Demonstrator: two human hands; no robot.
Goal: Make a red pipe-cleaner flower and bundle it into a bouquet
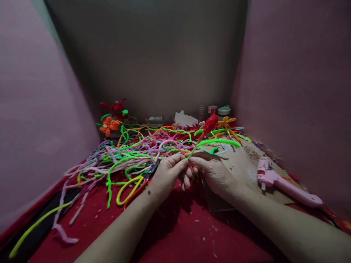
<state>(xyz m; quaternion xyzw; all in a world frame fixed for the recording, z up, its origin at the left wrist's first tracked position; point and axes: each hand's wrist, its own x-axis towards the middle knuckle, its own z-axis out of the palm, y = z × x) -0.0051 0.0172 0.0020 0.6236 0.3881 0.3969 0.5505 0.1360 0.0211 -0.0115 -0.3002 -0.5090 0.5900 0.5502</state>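
Observation:
Between both hands stands a pipe-cleaner flower (211, 124) with a red bud on top and a green stem with long green leaves. My left hand (171, 170) pinches the lower stem between thumb and forefinger, its other fingers curled below. Just to the right, my right hand (212, 171) is closed on the same stem, thumb and fingertips pressed together. The stem's lower end is partly hidden by the fingers. Beside my left wrist lie scissors (130, 190) with yellow and orange-red handles, their blades partly under loose pipe cleaners (142, 149) of many colours.
A pink glue gun (287, 186) rests on a cardboard sheet (241, 171) at the right. Orange (109, 126) and yellow-orange (226, 122) pipe-cleaner flowers stand behind the heap. Small containers (224, 110) sit by the back wall. Scraps dot the red cloth (192, 233).

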